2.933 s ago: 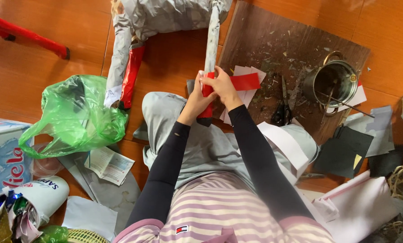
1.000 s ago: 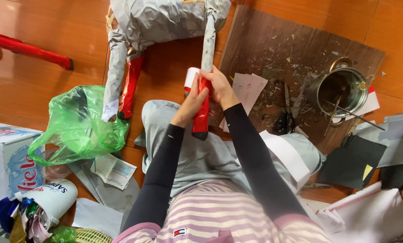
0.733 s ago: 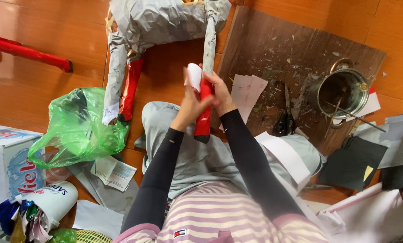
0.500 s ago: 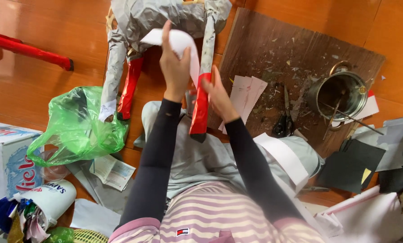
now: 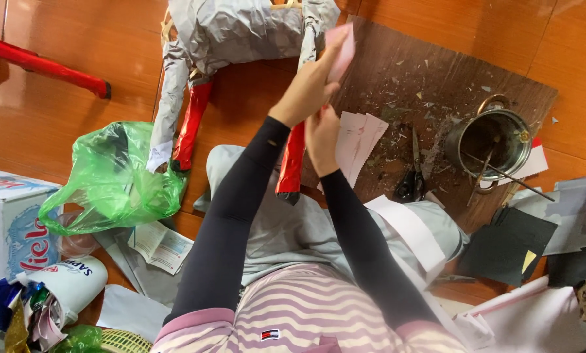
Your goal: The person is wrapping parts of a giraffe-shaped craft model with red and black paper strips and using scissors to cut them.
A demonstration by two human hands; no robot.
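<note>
My left hand (image 5: 306, 91) is raised over the floor and pinches a small pale pink paper piece (image 5: 343, 44). Just below it, my right hand (image 5: 322, 134) grips a leg of a grey paper-covered figure (image 5: 241, 29). That leg is wrapped in shiny red paper (image 5: 291, 163) on its lower half. A second leg, also partly red (image 5: 189, 134), stands to the left. Loose white paper pieces (image 5: 358, 140) lie right of my right hand on a brown board (image 5: 437, 78).
Black scissors (image 5: 411, 183) and a metal pot (image 5: 490, 140) holding sticks rest on the board. Black paper sheets (image 5: 505, 252) lie at the right. A green plastic bag (image 5: 113, 176), a cardboard box (image 5: 8, 222) and a red bar (image 5: 44, 65) are at the left.
Both hands were together on the red leg. My left hand has since lifted the pale paper piece up and to the right, while my right hand has stayed on the leg.
</note>
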